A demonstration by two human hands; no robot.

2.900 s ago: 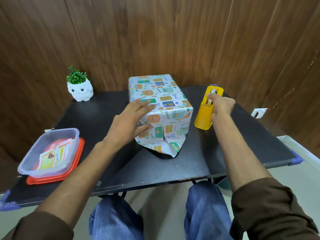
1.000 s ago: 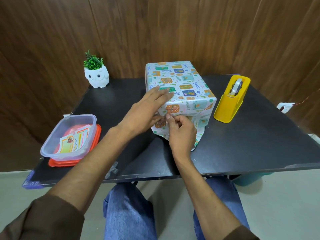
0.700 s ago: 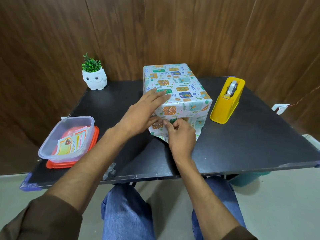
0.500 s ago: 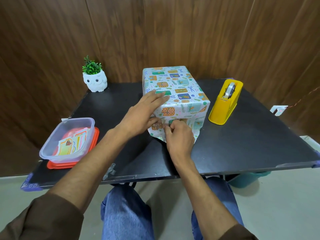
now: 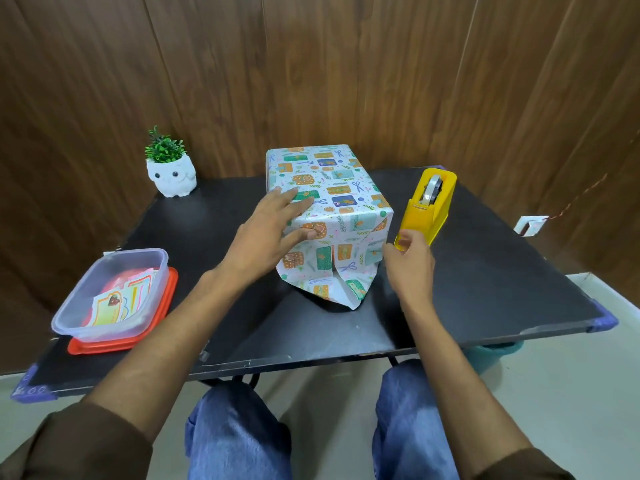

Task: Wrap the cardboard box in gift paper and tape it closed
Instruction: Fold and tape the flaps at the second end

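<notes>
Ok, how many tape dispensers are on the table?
1. The yellow tape dispenser stands on the table, to the right of the wrapped box and just beyond the right hand. Another could be hidden behind the box.

Home corner: wood panelling [image 5: 311, 64], owl planter [image 5: 171, 174]

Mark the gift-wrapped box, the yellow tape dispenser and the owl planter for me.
gift-wrapped box [image 5: 337, 188]: head view, top face of the paper.
yellow tape dispenser [image 5: 429, 216]: head view, yellow body below the roll.
owl planter [image 5: 171, 176]: head view, white owl face.
</notes>
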